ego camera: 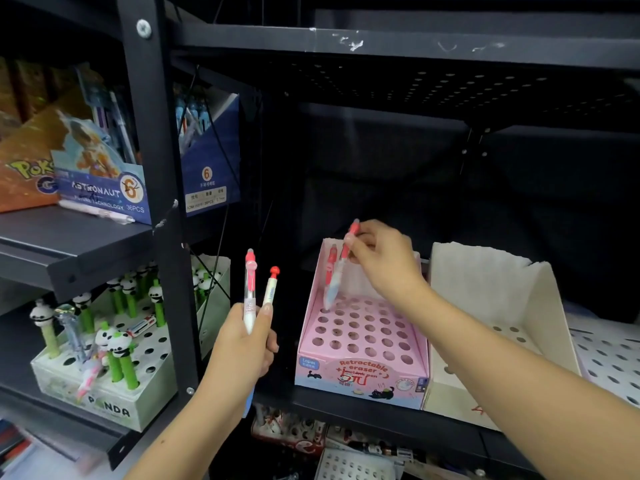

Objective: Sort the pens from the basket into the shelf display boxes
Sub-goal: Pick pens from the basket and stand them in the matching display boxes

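Nearest, low in the middle, the left hand (pixel 244 344) is curled round two pens and holds them upright: a taller pink-capped pen (pixel 250 289) and, just right of it, a shorter white pen (pixel 270 289) with a round red knob on top. The thumb lies along the front of the white pen.

A little farther and to the right, a pink box (pixel 360 372) sits on the black shelf (pixel 381 415), its front printed "Retractable eraser". Its top is a grid of round holes. Touching its right side is a white box (pixel 502 306) with tall plain walls, and a few holes show in its floor.

Over the far left corner of the pink box the right hand (pixel 381 258) pinches the red top of a pen (pixel 341 268) between thumb and fingertips. That pen tilts, its pale tip down at the far-left holes; whether the tip is inside a hole cannot be told, as it is blurred. Another red-topped pen (pixel 330 263) stands just left of it in that same corner.

To the left, past the black post (pixel 162 202), a white panda box (pixel 104 403) holds green pens (pixel 121 365) with panda heads. On the shelf above it, farther back, stands a blue astronaut box (pixel 104 192), with an orange box (pixel 24 174) at its left.

The basket is not in view.
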Demonstrator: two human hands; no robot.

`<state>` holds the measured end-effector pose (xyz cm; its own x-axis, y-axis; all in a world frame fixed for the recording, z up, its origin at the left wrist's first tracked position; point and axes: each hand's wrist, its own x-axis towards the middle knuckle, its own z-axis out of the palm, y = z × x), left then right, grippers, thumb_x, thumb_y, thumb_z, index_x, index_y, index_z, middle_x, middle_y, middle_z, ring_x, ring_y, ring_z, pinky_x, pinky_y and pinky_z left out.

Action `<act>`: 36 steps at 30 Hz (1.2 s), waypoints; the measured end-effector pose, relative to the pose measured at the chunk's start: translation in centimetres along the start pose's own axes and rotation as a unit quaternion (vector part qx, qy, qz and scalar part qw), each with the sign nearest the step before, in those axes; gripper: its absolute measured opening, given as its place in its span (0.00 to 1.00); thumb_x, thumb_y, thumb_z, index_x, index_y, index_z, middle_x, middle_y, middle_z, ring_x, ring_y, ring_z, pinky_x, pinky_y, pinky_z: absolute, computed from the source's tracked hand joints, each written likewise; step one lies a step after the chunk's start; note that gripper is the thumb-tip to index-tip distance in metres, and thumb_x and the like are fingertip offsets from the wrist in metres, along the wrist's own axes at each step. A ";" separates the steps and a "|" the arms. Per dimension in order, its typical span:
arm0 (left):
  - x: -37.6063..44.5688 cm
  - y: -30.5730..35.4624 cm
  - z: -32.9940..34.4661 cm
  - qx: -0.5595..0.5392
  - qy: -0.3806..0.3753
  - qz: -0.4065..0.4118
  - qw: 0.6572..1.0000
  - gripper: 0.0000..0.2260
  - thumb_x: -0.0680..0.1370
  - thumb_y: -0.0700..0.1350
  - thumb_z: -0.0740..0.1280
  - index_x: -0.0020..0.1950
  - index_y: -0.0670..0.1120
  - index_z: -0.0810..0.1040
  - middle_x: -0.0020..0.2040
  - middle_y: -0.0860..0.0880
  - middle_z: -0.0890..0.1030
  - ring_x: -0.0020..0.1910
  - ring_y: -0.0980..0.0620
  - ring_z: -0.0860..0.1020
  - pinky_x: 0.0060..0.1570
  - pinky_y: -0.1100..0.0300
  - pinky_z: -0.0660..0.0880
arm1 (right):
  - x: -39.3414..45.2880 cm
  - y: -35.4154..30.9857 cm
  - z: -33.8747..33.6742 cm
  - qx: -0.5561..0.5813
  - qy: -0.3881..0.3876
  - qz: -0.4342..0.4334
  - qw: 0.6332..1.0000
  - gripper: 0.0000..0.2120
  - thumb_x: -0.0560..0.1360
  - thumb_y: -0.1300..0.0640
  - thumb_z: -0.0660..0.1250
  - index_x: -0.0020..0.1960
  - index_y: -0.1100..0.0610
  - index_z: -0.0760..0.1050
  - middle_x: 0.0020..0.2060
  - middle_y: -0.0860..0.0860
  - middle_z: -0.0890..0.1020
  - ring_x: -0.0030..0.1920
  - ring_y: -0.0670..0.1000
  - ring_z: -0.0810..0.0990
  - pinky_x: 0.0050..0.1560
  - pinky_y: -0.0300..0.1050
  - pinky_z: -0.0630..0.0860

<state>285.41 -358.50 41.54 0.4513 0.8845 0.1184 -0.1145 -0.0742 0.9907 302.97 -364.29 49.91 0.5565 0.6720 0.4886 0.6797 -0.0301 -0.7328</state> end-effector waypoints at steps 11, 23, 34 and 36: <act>-0.4 -0.1 -0.3 0.053 -0.016 0.018 0.998 0.05 0.82 0.44 0.55 0.49 0.45 0.68 0.31 0.53 0.79 0.22 0.60 0.67 0.31 0.67 0.69 | -1.4 1.1 3.4 -0.273 -0.084 -0.013 0.958 0.13 0.79 0.52 0.60 0.55 0.61 0.72 0.47 0.58 0.80 0.46 0.59 0.79 0.40 0.43 0.69; -1.5 0.8 0.7 0.158 -0.069 0.072 0.982 0.06 0.80 0.48 0.57 0.46 0.48 0.69 0.36 0.48 0.75 0.32 0.54 0.68 0.36 0.57 0.68 | -3.1 -3.8 2.3 0.099 -0.200 -0.021 0.975 0.02 0.73 0.47 0.68 0.42 0.43 0.80 0.43 0.42 0.80 0.46 0.40 0.77 0.48 0.32 0.73; -1.1 -0.1 -1.1 0.049 -0.022 -0.036 0.998 0.06 0.81 0.44 0.58 0.49 0.45 0.72 0.37 0.48 0.78 0.31 0.55 0.69 0.34 0.61 0.68 | -0.5 -2.4 -0.9 0.178 0.061 0.016 0.982 0.04 0.78 0.55 0.62 0.52 0.53 0.74 0.36 0.51 0.82 0.32 0.45 0.82 0.36 0.38 0.79; -1.0 -0.3 -1.4 0.039 -0.010 -0.037 0.998 0.05 0.81 0.40 0.57 0.48 0.44 0.72 0.36 0.48 0.79 0.31 0.54 0.69 0.33 0.61 0.68 | -0.4 -1.4 -1.1 0.069 0.074 -0.017 0.995 0.05 0.78 0.54 0.63 0.51 0.55 0.74 0.33 0.49 0.81 0.31 0.43 0.81 0.40 0.40 0.79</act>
<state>283.78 -358.73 41.02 0.4731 0.8799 0.0443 -0.0106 -0.0446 0.9990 302.29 -365.33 51.21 0.6052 0.5543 0.5714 0.6329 0.1004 -0.7677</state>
